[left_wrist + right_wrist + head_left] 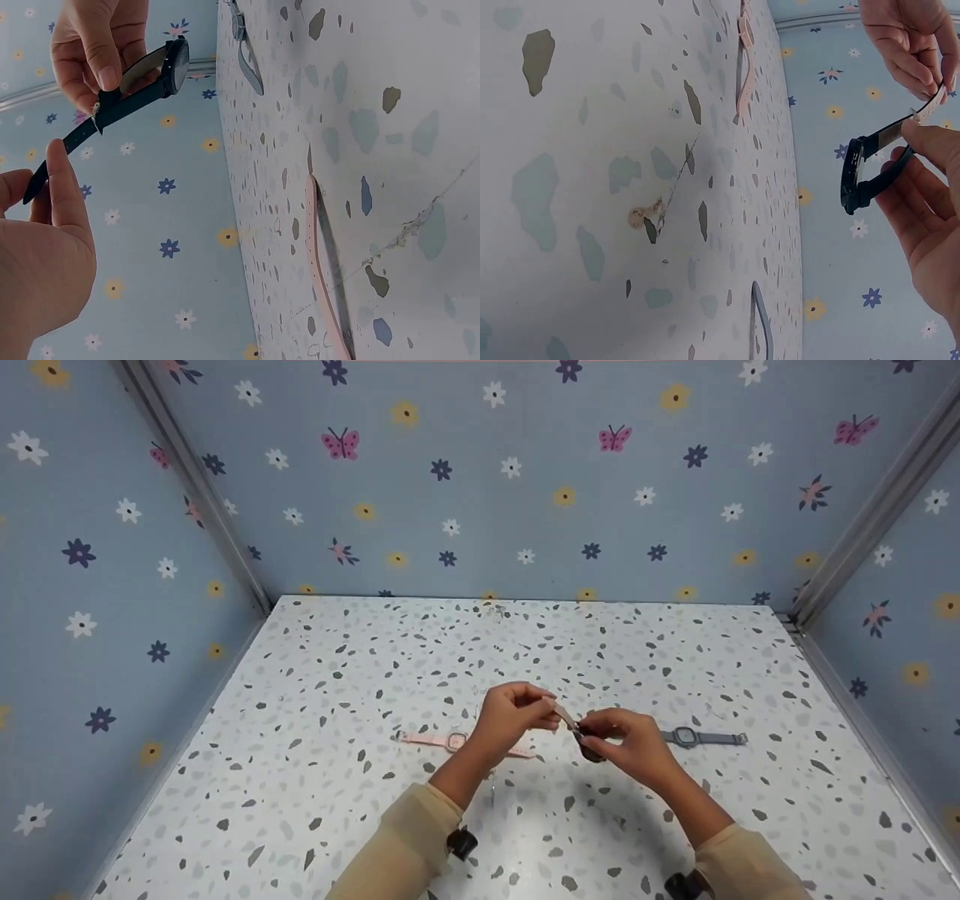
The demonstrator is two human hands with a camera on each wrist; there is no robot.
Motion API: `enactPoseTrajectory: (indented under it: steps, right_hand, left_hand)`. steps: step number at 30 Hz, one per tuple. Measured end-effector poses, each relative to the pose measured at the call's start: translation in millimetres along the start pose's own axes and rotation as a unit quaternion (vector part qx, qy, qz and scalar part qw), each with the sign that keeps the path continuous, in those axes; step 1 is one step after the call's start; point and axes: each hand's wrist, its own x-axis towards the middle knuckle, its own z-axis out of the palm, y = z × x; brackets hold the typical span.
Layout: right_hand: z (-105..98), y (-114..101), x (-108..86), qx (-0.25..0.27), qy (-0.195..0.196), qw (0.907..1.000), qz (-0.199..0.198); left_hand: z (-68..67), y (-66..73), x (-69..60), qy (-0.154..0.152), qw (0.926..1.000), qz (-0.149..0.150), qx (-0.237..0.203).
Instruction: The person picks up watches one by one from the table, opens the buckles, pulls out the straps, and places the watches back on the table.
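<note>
A dark wristwatch [591, 751] is held above the table between both hands. Its strap is bent into a loop and passes through the buckle, which shows in the left wrist view. My left hand [514, 714] pinches the free strap end. At the buckle, the thumb and fingers of my right hand [634, 742] grip the strap, with the round watch case [852, 176] hanging beyond them. The strap's inner face looks pale. Below the left hand lies a pink watch band [424, 739], partly hidden by that forearm. A grey-blue watch band [716, 739] lies to the right of the right hand.
The speckled white table [337, 675] is bounded by a flowered blue back wall [480, 472] and side walls with metal corner posts. A small thin shiny item [493, 789] lies near the left wrist; its kind is unclear.
</note>
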Motion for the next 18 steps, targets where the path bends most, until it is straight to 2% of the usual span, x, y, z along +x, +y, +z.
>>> enactPoseTrajectory:
  steps: [6, 12, 16, 18]
  right_hand:
    - [0, -1, -0.9, 0.000, 0.007, 0.9999, 0.007]
    - [-1, 8, -2.3, -0.013, 0.000, 0.9990, 0.043]
    - [-4, 3, -1.8, -0.016, -0.003, 0.9989, 0.044]
    - [-6, -6, -1.1, -0.020, -0.004, 0.9991, 0.037]
  left_hand:
    - [-0.6, 0.3, -0.5, -0.001, 1.0000, -0.002, 0.008]
    - [-0.2, 0.5, -0.9, -0.001, 0.9998, -0.004, 0.019]
    - [-0.8, -0.6, -0.1, -0.002, 0.9997, -0.001, 0.023]
    - [-1.0, -1.3, 0.4, -0.002, 0.9996, -0.002, 0.027]
